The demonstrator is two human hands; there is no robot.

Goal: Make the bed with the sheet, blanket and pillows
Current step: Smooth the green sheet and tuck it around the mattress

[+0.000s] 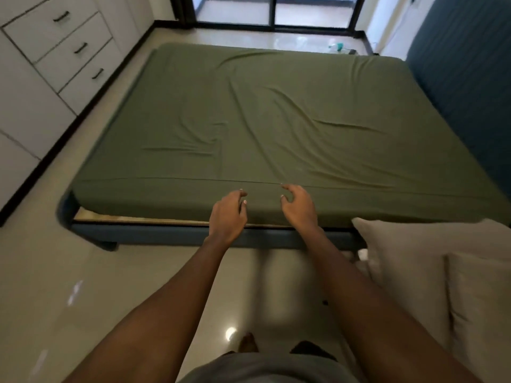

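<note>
An olive green sheet covers the mattress, with several creases across its middle and near side. The mattress rests on a dark blue bed frame. My left hand and my right hand hover side by side over the near edge of the mattress, fingers curled and apart, holding nothing. Two pale beige pillows lie stacked at the lower right, beside the bed's near corner. No blanket is in view.
White drawers with dark handles line the left wall. A blue padded headboard stands at the right. Glass doors with black frames are at the far end. Glossy tiled floor surrounds the bed; my feet show below.
</note>
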